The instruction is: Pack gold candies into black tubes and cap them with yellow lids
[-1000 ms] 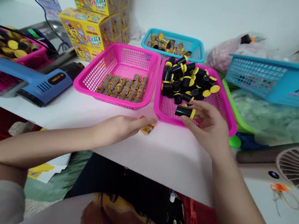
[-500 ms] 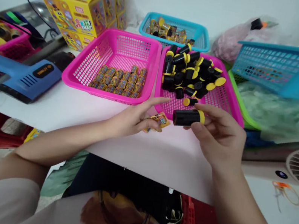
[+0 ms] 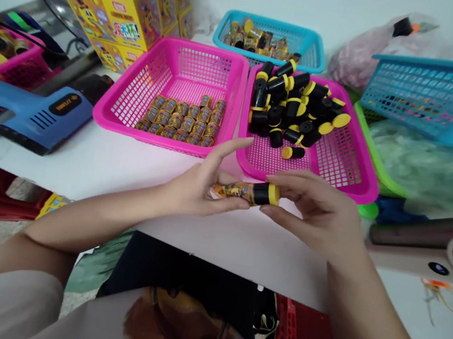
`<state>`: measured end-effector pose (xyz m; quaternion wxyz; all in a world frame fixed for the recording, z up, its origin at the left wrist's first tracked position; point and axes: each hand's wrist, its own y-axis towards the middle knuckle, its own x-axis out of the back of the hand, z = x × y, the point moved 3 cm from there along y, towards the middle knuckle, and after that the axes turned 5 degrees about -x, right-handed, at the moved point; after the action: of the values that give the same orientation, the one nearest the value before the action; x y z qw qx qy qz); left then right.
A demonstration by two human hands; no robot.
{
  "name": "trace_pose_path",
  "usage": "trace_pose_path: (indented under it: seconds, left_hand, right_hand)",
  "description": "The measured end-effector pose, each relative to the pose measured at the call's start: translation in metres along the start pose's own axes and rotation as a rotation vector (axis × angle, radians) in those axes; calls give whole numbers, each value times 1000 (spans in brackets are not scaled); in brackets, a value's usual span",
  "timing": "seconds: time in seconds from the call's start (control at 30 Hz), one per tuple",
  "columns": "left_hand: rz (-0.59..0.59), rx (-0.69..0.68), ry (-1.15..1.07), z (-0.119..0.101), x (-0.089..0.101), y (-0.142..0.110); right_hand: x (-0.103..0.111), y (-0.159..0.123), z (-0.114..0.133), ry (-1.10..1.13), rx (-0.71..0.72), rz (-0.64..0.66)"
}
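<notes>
Head view: left hand (image 3: 201, 188) clamps a printed tube (image 3: 234, 191) between thumb and fingers; right hand (image 3: 314, 213) has fingers pressed together on its black cap (image 3: 266, 194), near a pink basket (image 3: 366, 164).

And here on the big yellow cartons (image 3: 110, 5) stacked at the back left, there's bold multicoloured lettering across the side panels, large characters, too stylised to call from here! Over to the blue power tool (image 3: 24, 107): a dark badge (image 3: 65, 104) with gold letters, unreadable at this angle (a capital T at the start, perhaps). The wrapper on the black-capped tube (image 3: 240, 192) is busy with tiny print, and the small cylinders (image 3: 180, 121) in the pink basket (image 3: 203, 49) show similar labels. No word or number reads for certain!
</notes>
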<state>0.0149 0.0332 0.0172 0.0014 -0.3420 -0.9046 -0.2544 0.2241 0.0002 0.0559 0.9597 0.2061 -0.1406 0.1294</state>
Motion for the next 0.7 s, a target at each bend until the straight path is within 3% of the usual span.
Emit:
trace_pose_path:
  seconds: [0.17,0.33,0.43,0.5,0.63,0.7]
  left_hand:
    - [32,43,-161,-6,-7,2]
    - [-127,106,-280,-2,-3,3]
    - [-188,139,-361,0,-4,4]
    - [-151,153,-435,0,-10,4]
    - [43,218,-463,-2,-28,3]
    - [39,251,-442,-4,-31,2]
  right_hand:
    - [-9,-4,-8,-26,13,16]
    - [-24,-11,0,-518,350,-95]
    - [-35,-14,2,-701,468,-163]
    - [-42,-16,4,-717,516,-212]
    - [-52,-20,7,-682,582,-247]
    - [-55,-20,7,-688,567,-251]
